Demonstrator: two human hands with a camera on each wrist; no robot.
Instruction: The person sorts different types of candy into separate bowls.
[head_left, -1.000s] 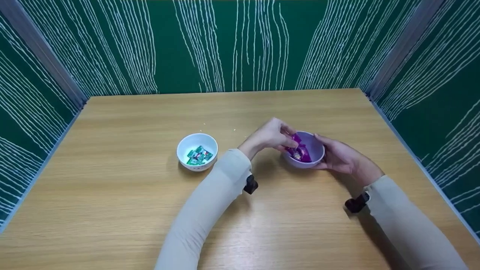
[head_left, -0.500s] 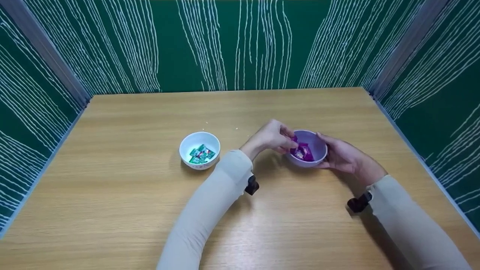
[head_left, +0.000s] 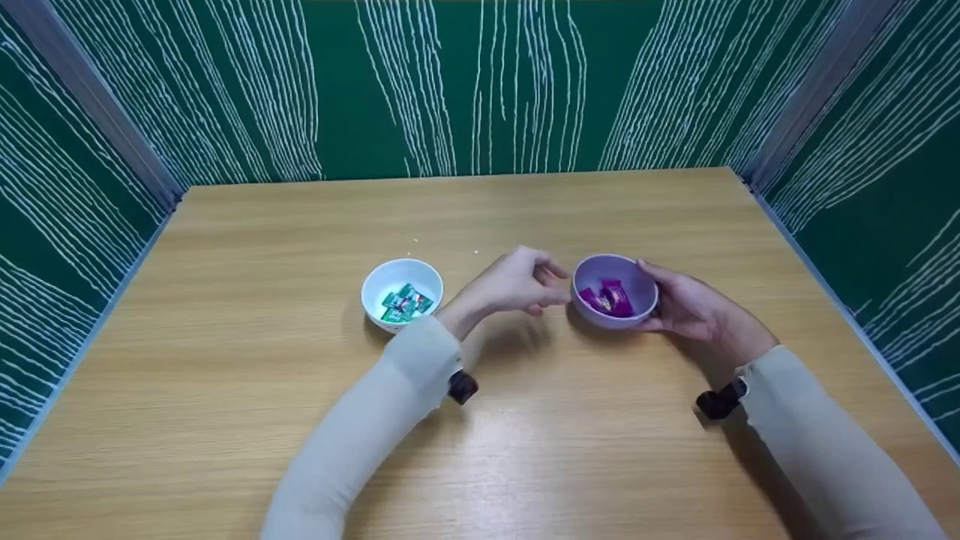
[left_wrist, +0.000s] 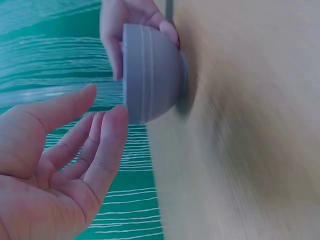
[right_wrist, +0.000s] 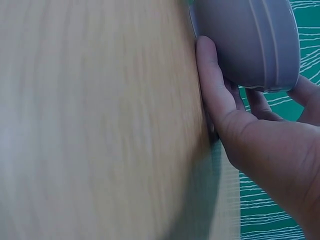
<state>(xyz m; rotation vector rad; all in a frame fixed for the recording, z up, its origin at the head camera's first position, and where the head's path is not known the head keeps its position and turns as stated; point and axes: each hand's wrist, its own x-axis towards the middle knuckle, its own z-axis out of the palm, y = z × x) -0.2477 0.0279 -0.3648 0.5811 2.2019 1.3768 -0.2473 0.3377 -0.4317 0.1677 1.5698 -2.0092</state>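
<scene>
My left hand [head_left: 516, 282] is just left of the purple bowl [head_left: 613, 265]. Nothing lies between its thumb and its loosely bent fingers, as the left wrist view confirms. Inside this bowl are a few shiny magenta-wrapped sweets [head_left: 616, 298]. My right hand [head_left: 688, 306] holds the bowl from the right, thumb by the rim and fingers low along its side; the right wrist view shows a fingertip near the base of the bowl [right_wrist: 235, 40]. Farther left is a white bowl [head_left: 384, 279] containing several green-wrapped sweets [head_left: 407, 303].
Both bowls stand on a wooden table [head_left: 525, 450]. Small pale crumbs are scattered behind them. Green panels [head_left: 360, 97] with white wavy lines enclose the back and sides. My left forearm [head_left: 375, 420] passes in front of the white bowl.
My left hand has come out of the purple bowl and moved left, its fingers spreading apart. The magenta sweets it was touching now lie in the bowl. My right hand keeps its hold.
</scene>
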